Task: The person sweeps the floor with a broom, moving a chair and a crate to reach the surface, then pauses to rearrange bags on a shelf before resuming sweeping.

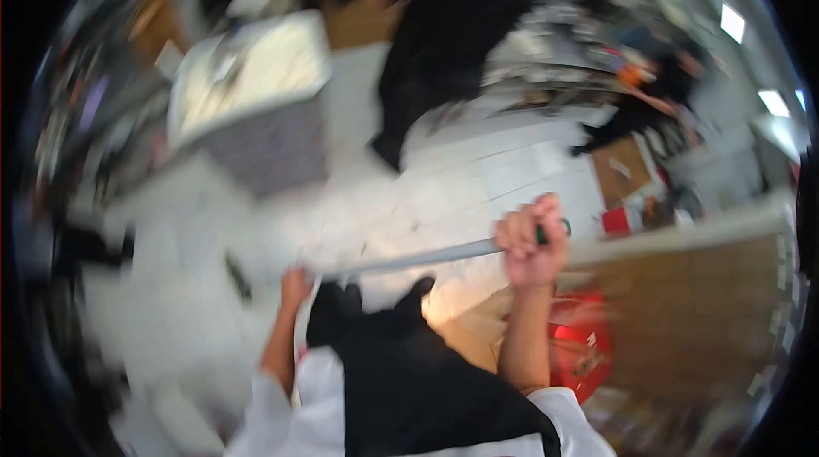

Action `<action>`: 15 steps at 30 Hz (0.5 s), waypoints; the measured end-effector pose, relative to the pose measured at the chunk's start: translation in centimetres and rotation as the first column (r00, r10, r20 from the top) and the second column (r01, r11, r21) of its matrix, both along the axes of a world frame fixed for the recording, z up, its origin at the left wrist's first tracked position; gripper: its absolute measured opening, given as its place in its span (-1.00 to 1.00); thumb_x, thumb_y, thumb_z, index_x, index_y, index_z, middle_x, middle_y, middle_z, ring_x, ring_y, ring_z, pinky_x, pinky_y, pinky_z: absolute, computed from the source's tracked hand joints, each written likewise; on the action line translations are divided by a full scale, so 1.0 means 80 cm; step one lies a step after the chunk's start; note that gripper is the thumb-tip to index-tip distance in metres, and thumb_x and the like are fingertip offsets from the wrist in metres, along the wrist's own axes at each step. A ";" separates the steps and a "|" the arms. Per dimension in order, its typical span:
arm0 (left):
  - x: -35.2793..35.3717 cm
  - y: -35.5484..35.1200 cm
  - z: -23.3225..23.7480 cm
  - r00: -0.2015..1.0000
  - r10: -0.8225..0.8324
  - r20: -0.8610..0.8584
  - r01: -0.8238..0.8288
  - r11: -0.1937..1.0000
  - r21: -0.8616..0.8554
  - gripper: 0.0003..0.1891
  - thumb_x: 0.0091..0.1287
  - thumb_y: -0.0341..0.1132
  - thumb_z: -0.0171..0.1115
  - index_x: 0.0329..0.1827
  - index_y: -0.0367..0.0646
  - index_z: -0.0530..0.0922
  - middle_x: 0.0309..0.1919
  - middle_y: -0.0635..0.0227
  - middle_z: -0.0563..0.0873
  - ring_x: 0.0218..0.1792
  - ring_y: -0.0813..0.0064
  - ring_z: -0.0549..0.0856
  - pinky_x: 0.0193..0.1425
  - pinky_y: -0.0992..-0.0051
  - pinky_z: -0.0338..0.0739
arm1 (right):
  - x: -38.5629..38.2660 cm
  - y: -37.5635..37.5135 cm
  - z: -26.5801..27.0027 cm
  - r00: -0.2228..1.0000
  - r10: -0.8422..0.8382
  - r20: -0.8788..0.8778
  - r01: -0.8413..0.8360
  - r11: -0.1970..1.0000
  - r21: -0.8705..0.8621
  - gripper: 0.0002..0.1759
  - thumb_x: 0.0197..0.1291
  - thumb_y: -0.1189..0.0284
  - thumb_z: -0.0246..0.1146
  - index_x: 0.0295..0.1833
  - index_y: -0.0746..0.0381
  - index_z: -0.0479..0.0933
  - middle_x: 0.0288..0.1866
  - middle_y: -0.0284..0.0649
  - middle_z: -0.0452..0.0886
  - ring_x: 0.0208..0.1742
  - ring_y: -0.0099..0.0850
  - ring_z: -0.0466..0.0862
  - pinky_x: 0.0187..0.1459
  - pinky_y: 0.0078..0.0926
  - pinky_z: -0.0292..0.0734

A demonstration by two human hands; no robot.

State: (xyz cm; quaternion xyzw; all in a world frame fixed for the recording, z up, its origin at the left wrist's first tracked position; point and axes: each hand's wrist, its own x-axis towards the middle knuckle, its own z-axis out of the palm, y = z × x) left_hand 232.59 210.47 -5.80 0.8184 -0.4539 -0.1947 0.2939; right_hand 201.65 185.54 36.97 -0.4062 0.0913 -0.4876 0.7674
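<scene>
Fingers [522, 232] of left hand [295, 288], right hand [532, 248] clasp pole [426, 259].

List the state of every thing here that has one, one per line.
pole: held, slanted across the view.
right hand: shut around pole near its end.
left hand: on pole lower down, grip too blurred to tell.
ceiling lights: lit.

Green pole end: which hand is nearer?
Right. The right hand grips the pole just beside its green end; the left hand holds it far down the shaft.
</scene>
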 end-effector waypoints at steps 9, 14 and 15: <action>-0.127 -0.112 -0.021 0.881 -0.324 -0.345 0.390 0.910 0.141 -0.83 0.07 -0.31 0.35 -0.25 0.00 0.73 -0.20 0.15 0.77 -0.06 0.01 0.74 0.06 0.09 0.65 | -0.018 0.066 -0.012 0.833 -0.007 -0.553 -0.205 0.925 -0.321 -0.67 0.38 0.40 0.17 -0.46 0.30 0.41 -0.60 -0.26 0.45 -0.58 -0.42 0.43 -0.38 -0.28 0.46; -0.187 -0.195 0.083 0.813 -0.515 -0.271 0.553 0.829 0.084 -0.79 0.18 -0.13 0.27 -0.29 0.01 0.76 -0.31 0.18 0.80 -0.09 0.00 0.76 0.02 0.11 0.65 | -0.044 0.056 0.067 0.911 -0.115 -0.397 -0.173 0.766 -0.619 -0.64 0.34 0.36 0.23 -0.54 0.20 0.40 -0.72 -0.43 0.44 -0.77 -0.59 0.43 -0.69 -0.54 0.40; -0.185 -0.203 0.107 0.744 -0.563 -0.359 0.606 0.795 0.009 -0.81 0.20 -0.16 0.29 -0.25 0.02 0.77 -0.26 0.19 0.81 -0.10 0.01 0.76 0.01 0.14 0.65 | -0.067 0.050 0.084 0.955 -0.021 -0.297 -0.158 0.811 -0.563 -0.62 0.37 0.29 0.19 -0.53 0.17 0.41 -0.69 -0.40 0.41 -0.74 -0.57 0.37 -0.68 -0.56 0.31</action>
